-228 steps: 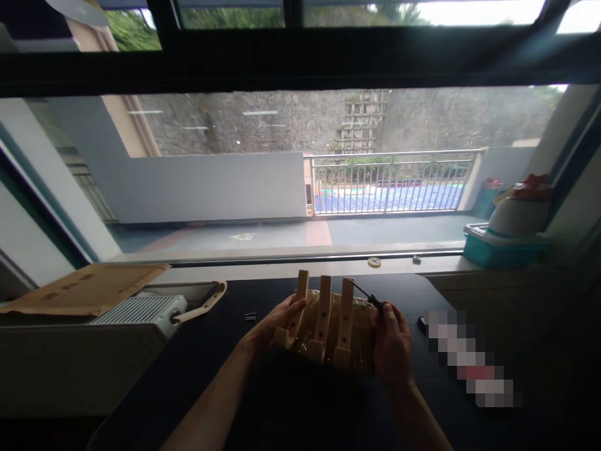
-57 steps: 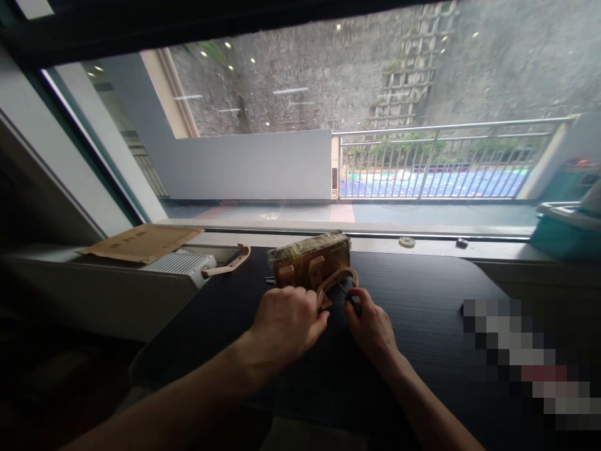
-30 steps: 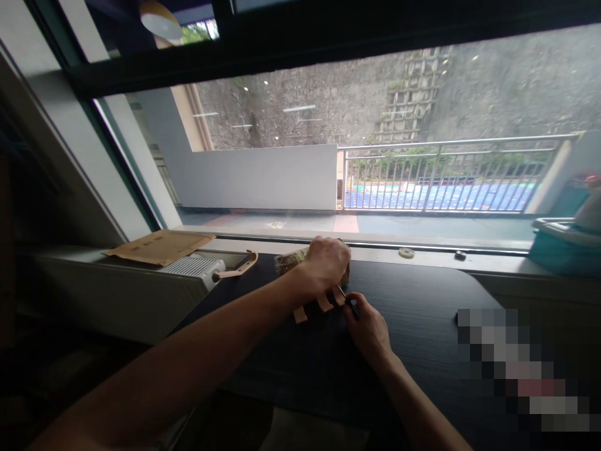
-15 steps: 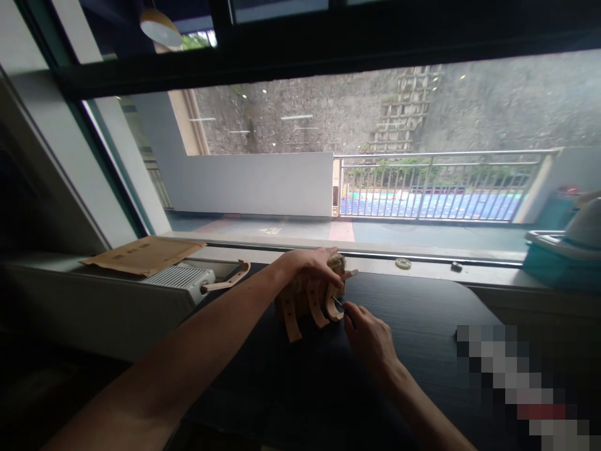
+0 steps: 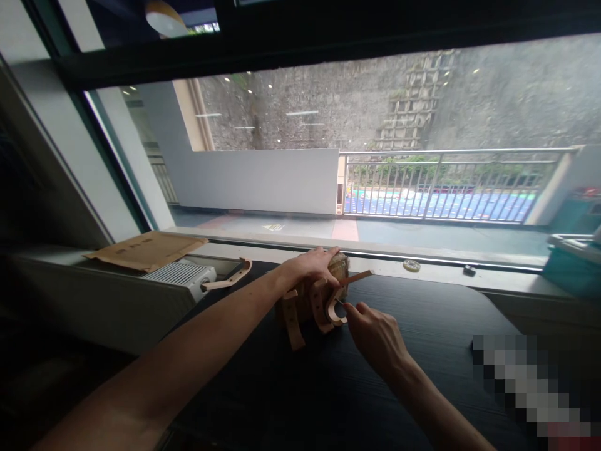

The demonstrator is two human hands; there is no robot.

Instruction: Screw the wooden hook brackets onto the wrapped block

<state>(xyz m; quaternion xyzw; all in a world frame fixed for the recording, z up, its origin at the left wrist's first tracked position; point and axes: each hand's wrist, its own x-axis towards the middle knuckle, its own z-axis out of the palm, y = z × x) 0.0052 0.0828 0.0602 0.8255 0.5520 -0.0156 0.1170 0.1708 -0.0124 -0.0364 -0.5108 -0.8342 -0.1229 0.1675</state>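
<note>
A wrapped tan block with curved wooden hooks fixed to it [image 5: 310, 307] stands on the dark table [image 5: 422, 338]. My left hand [image 5: 313, 263] lies over the top of the block and grips it. My right hand [image 5: 373, 332] is closed just right of the hooks, and a thin tool tip shows at the rightmost hook [image 5: 336, 308]. A thin wooden strip [image 5: 357, 277] sticks out to the right behind that hook.
A loose curved wooden piece [image 5: 230, 280] rests by a white ribbed device [image 5: 181, 273], with brown cardboard [image 5: 145, 249] behind it. A tape roll [image 5: 412, 265] and a small dark item [image 5: 468, 270] lie on the sill. A teal box [image 5: 573, 266] sits far right.
My left hand went from the near side of the block to its top. The block has turned, its hooks now hanging toward me. My right hand stays at the rightmost hook.
</note>
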